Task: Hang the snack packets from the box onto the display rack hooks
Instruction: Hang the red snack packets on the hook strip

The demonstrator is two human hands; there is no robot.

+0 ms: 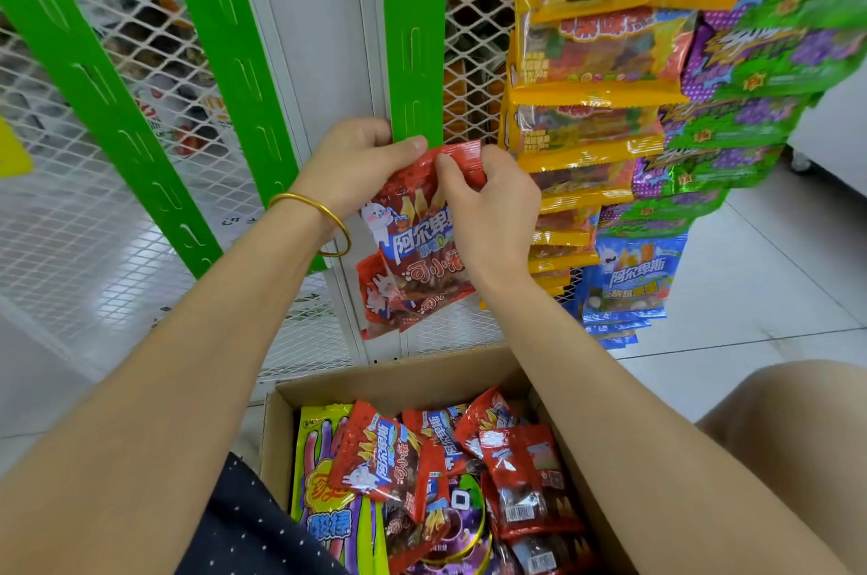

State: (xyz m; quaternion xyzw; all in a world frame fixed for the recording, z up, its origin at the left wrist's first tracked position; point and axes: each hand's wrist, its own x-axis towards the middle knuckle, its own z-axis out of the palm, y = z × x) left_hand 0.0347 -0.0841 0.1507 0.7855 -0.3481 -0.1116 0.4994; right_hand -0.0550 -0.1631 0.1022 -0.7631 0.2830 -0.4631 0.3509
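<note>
A red snack packet (413, 208) with a white rabbit print is pinched by its top edge between both hands, at the lower end of the middle-right green hanging strip (413, 35). My left hand (356, 161) grips the packet's upper left corner and touches the strip's bottom. My right hand (492, 204) holds the upper right corner. Below it, two more red packets (399, 293) hang against the white mesh. The cardboard box (399, 380) sits open at the bottom, with several red packets (375, 452) and a yellow-green one (323, 480) inside.
Two other bare green strips (94, 82) (230, 58) slant across the white mesh rack (70, 222). On the right hang columns of yellow packets (586, 82), green-purple packets (750, 82) and blue packets (633, 279). Grey tiled floor (750, 316) lies at right.
</note>
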